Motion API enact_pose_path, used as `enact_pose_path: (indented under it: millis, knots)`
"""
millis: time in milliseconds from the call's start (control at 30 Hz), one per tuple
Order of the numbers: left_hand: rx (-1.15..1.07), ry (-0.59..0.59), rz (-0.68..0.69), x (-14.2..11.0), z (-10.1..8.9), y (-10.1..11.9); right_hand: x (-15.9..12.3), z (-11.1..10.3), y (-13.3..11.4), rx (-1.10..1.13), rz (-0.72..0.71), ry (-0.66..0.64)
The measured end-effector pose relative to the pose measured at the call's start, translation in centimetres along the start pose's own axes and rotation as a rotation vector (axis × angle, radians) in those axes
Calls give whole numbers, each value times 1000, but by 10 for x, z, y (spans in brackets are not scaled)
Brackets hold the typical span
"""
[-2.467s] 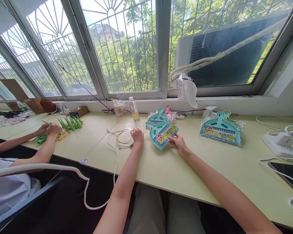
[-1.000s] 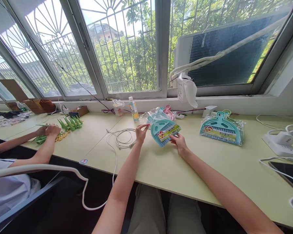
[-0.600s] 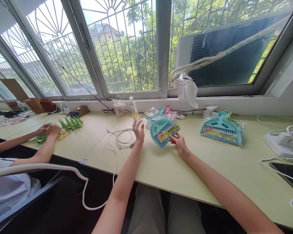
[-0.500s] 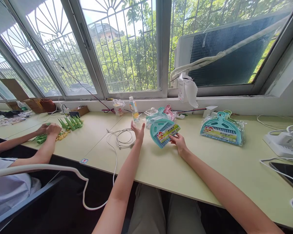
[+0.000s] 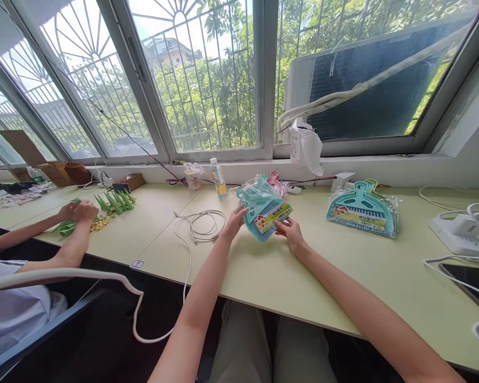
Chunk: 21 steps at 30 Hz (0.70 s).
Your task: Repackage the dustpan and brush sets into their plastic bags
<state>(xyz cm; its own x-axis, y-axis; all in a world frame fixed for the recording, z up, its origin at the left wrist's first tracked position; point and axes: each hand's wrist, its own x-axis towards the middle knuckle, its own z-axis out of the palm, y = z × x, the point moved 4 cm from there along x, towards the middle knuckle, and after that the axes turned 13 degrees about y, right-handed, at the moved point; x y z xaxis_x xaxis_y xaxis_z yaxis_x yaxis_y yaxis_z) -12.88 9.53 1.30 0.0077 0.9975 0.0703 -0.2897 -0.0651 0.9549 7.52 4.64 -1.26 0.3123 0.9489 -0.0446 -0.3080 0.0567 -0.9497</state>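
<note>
A teal dustpan and brush set (image 5: 259,221) with a printed label is tilted above the table between my two hands. My left hand (image 5: 235,221) is closed on its left edge, thumb toward the front. At its lower right corner, my right hand (image 5: 290,234) grips it near the bristles. Just behind lie more wrapped sets, one with a pink handle (image 5: 277,184); the held set partly hides them. Farther right, a stack of teal and green dustpan sets (image 5: 361,211) in clear plastic rests on the table.
A drink bottle (image 5: 218,178) stands near the windowsill. A coiled white cable (image 5: 203,226) lies left of my left hand. On the right are a power strip (image 5: 461,236) and a phone (image 5: 469,282). Another person's hands (image 5: 80,213) work among green pieces at the left.
My left hand has gone from open and apart to closed on the dustpan set's left edge. The set has turned slightly; my right hand keeps its grip.
</note>
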Motion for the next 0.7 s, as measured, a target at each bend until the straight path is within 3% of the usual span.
enact_pose_path:
  millis: [400, 600, 700]
  knots:
    - [60, -79, -78, -12, 19, -10, 5, -5, 5, 104, -8, 51]
    - [98, -4, -58, -11, 17, -12, 10, -6, 7, 12, -69, 113]
    - [114, -21, -53, -11, 17, -13, 14, -8, 8, -24, -125, 161]
